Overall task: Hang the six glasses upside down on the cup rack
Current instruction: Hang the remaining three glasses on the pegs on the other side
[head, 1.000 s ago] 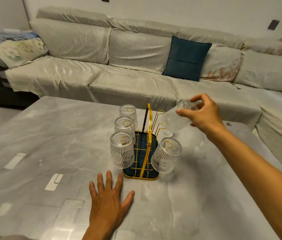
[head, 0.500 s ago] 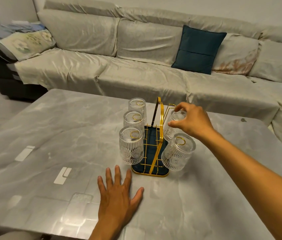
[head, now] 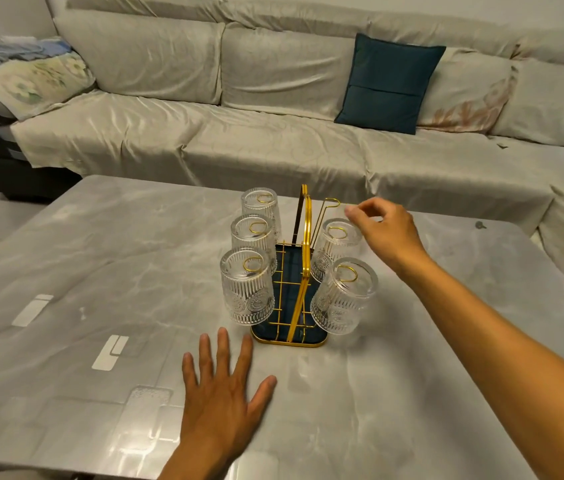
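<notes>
Cup rack [head: 303,271]: gold wire frame with tall loop handle on a dark blue tray, standing upright near mid-table on grey marble-pattern table [head: 100,271].

Embossed clear glasses, five in view, all upside down on gold pegs:
- left row, three: far glass [head: 260,209], middle glass [head: 253,237], near glass [head: 247,287], each just beside the next.
- right row, two: middle glass [head: 336,249], near glass [head: 344,296], tilted outward.
- right row, far peg [head: 329,203]: bare.

Left hand [head: 221,393]: flat on table, palm down, fingers spread, holding nothing, just in front of the rack's near left corner.

Right hand [head: 386,232]: raised just right of the right-row middle glass, fingers loosely curled, thumb and forefinger close together beside the glass base; grasping nothing visible; contact with the glass uncertain.

Background: grey covered sofa [head: 273,143] behind table, teal cushion [head: 389,83] against its backrest, floral pillow [head: 36,79] at left end.
</notes>
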